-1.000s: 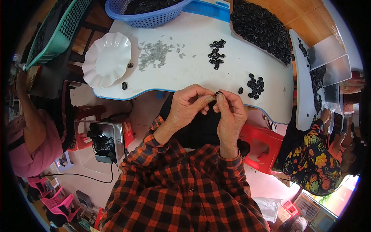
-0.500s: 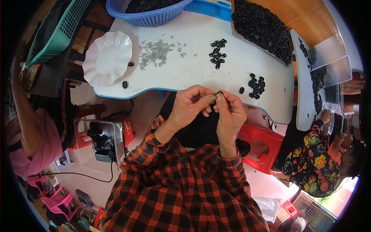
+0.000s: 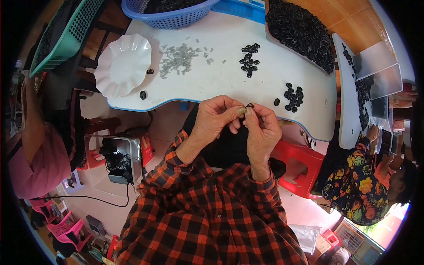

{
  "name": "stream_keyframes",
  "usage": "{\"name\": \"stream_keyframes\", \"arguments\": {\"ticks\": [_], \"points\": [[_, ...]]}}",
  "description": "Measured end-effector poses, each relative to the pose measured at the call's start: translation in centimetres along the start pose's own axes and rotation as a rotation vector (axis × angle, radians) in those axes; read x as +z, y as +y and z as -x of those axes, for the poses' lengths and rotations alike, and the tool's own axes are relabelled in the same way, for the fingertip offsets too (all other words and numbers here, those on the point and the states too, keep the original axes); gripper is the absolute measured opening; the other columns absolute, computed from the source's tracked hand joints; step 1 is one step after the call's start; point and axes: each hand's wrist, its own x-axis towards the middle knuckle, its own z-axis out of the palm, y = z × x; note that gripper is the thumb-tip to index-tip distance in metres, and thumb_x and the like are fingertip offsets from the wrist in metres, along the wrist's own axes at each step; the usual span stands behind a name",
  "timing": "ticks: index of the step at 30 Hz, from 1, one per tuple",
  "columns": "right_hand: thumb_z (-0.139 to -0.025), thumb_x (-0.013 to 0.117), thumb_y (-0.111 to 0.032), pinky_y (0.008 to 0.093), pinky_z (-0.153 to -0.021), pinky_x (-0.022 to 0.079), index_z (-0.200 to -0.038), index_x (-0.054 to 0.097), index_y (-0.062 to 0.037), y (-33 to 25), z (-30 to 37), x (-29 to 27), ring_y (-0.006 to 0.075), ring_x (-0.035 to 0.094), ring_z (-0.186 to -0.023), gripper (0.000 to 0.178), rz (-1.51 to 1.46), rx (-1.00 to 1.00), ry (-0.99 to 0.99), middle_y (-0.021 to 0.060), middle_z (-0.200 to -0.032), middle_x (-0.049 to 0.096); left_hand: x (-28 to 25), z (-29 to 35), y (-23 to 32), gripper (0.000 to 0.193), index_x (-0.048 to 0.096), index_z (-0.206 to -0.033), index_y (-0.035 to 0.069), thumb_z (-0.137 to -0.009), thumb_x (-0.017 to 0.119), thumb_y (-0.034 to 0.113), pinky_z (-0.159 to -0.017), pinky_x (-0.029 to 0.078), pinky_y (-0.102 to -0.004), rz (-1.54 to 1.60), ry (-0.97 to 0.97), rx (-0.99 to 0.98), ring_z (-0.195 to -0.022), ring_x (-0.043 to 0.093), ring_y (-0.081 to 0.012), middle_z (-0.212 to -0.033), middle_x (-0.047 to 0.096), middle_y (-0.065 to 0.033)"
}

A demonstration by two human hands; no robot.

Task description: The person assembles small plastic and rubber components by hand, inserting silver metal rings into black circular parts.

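Note:
My left hand and my right hand meet just off the table's near edge, thumbs and forefingers pinched together. Between the fingertips shows a small black plastic part, gripped by both hands and mostly hidden by the fingers. On the white table ahead lies a cluster of small black pieces with holes. To the right sits a group of black oval pieces. Small clear plastic pieces are scattered at left centre.
A white scalloped plate stands at the table's left, two black pieces beside it. A blue basket and a heaped tray of black parts are at the back. People work on both sides; a red stool stands at right.
Both hands keep their pinch on the small black part, with only a slight shift of the fingers. At the left, the person in pink has moved an arm a little.

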Motion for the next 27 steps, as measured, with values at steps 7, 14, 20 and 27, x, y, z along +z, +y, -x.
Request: {"name": "stream_keyframes", "arguments": {"ticks": [7,14,20,27], "points": [[-0.085,0.063,0.000,0.0172,-0.059,0.045,-0.096,0.059,0.0030,0.1,0.0,0.3,0.0054,0.055,-0.066,0.012,-0.015,-0.019,0.009,0.0037,-0.081,0.063,-0.5,-0.1,-0.3,0.014,0.061,-0.091,-0.006,-0.087,0.063,0.007,-0.043,0.049,-0.0200,0.162,-0.032,-0.043,-0.054,0.058,-0.0092,-0.074,0.062,-0.0080],[-0.085,0.064,-0.002,0.0182,-0.060,0.046,-0.096,0.060,0.0029,-0.4,0.0,0.0,0.0059,0.055,-0.066,0.013,-0.055,0.052,-0.037,0.0041,-0.082,0.063,-0.8,0.1,0.4,0.015,0.061,-0.091,-0.005,-0.088,0.062,0.009,-0.045,0.047,-0.0182,-0.016,-0.054,-0.024,-0.054,0.056,-0.0066,-0.074,0.062,-0.0055],[-0.085,0.063,-0.004,0.0192,-0.061,0.047,-0.096,0.060,0.0033,-1.1,-0.1,0.0,0.0065,0.056,-0.068,0.013,-0.049,0.090,-0.065,0.0047,-0.083,0.063,-0.5,0.5,0.7,0.013,0.062,-0.093,-0.004,-0.090,0.059,0.008,-0.051,0.048,-0.0179,-0.125,-0.051,0.054,-0.060,0.056,-0.0051,-0.077,0.062,-0.0041],[-0.085,0.064,-0.005,0.0188,-0.061,0.047,-0.095,0.060,0.0028,-0.6,-0.1,-0.3,0.0060,0.056,-0.067,0.013,-0.118,0.121,-0.078,0.0045,-0.082,0.063,-0.3,0.6,0.5,0.010,0.063,-0.093,-0.002,-0.091,0.057,0.007,-0.054,0.048,-0.0182,-0.249,-0.048,0.138,-0.061,0.056,-0.0047,-0.078,0.061,-0.0024]]}}
